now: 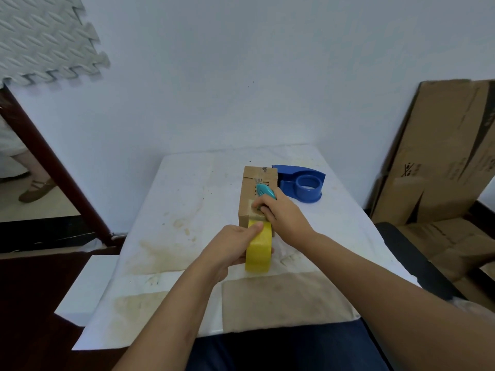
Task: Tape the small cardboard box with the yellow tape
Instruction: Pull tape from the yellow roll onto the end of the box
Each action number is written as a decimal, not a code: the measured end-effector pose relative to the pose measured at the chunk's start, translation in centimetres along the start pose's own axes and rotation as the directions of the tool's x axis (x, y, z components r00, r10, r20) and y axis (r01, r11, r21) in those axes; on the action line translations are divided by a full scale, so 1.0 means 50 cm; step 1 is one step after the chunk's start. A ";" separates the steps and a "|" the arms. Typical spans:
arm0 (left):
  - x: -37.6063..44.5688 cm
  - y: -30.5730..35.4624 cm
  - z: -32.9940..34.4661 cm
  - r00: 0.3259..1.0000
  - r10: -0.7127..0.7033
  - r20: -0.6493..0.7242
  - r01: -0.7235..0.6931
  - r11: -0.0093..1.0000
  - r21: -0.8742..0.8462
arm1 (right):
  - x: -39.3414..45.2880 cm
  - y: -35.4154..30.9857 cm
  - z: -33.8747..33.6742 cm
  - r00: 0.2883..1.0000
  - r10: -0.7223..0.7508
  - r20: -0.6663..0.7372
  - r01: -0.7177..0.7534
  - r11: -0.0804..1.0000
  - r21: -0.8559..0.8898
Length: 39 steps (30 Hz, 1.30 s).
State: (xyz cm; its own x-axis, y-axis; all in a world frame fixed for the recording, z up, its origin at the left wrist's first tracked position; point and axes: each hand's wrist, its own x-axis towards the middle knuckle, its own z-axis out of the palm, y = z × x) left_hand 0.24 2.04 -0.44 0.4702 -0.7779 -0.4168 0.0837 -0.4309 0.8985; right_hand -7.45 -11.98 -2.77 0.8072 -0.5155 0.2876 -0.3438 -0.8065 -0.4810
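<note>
While the small cardboard box (pixel 258 194) sits toward the far right part of the worktop (pixel 187 210), I've got the yellow tape (pixel 258 250) roll in my left hand (pixel 233 245), fingers wrapped around it, thumb pressing the tape where it meets the near end of the box. A pale strip already seems to run over the near top edge, though I can't tell how far it goes along the lid.

My right hand (pixel 278 210) is closed around a little teal cutter (pixel 265 192), resting on top of the box right at that near edge, so the hand is pinning the box down too. Just behind the box, touching or nearly so, is a blue tape dispenser (pixel 302 184), not in use.

My read: this is the cutting step, strip laid, roll pulled down the near face, tape taut between box and roll. Next move needs the blade brought across the tape just below the thumb, keeping tension so it slices clean instead of crumpling, then smoothing the loose end onto the cardboard. Box is light, so it could slide.
</note>
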 end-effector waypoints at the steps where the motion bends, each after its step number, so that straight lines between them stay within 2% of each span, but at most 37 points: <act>1: 0.000 -0.002 0.001 1.000 -0.002 -0.011 0.002 1.000 0.003 | -0.001 0.000 0.000 1.000 -0.006 -0.003 0.006 1.000 0.003; 18: -0.010 0.013 0.000 0.999 -0.028 -0.024 0.030 0.998 0.062 | 0.004 0.003 0.001 0.999 -0.042 0.005 0.042 0.999 -0.033; 29: -0.011 0.015 -0.012 0.993 -0.094 0.068 0.094 0.996 0.013 | 0.013 0.010 0.005 0.999 -0.048 0.018 0.048 0.998 -0.029; 39: -0.005 0.020 -0.019 0.981 -0.150 0.126 0.145 0.988 0.050 | 0.011 0.016 0.008 0.998 -0.070 -0.001 0.070 0.998 -0.006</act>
State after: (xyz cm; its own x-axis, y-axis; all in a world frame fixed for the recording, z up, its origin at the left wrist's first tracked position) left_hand 1.05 2.23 0.72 0.3379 -0.7558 -0.5609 0.1070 -0.5612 0.8207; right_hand -7.08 -12.78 -3.31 0.8290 -0.4579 0.3211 -0.2890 -0.8422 -0.4551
